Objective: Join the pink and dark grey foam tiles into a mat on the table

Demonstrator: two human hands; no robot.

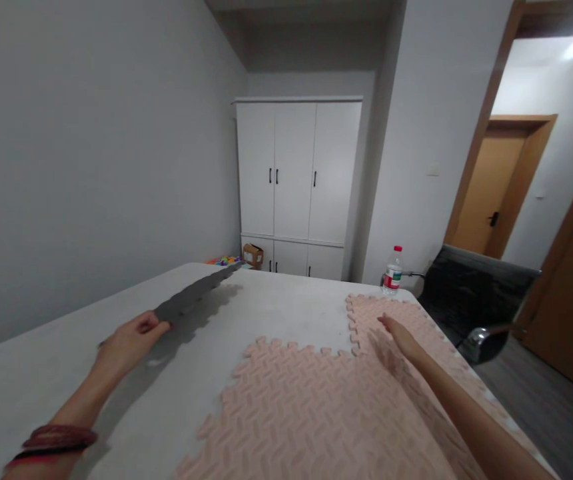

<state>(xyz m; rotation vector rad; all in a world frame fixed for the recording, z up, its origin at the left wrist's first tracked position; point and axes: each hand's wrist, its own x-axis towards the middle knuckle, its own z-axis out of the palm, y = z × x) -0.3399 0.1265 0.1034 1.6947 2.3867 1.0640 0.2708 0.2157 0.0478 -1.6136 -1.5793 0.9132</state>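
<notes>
My left hand (129,341) is closed on the near edge of a grey foam mat tile (194,295), which it holds lifted above the grey table (286,313), casting a shadow below. My right hand (400,335) lies flat with fingers stretched out on joined pink foam puzzle mats (316,400) that cover the table's right and near part. A notch in the pink mats is left bare between the two hands.
A plastic water bottle (393,271) stands at the table's far right corner. A black chair (476,300) is to the right. A white wardrobe (296,180) stands at the back, with a cardboard box (253,255) and colourful toys (224,261) on the floor.
</notes>
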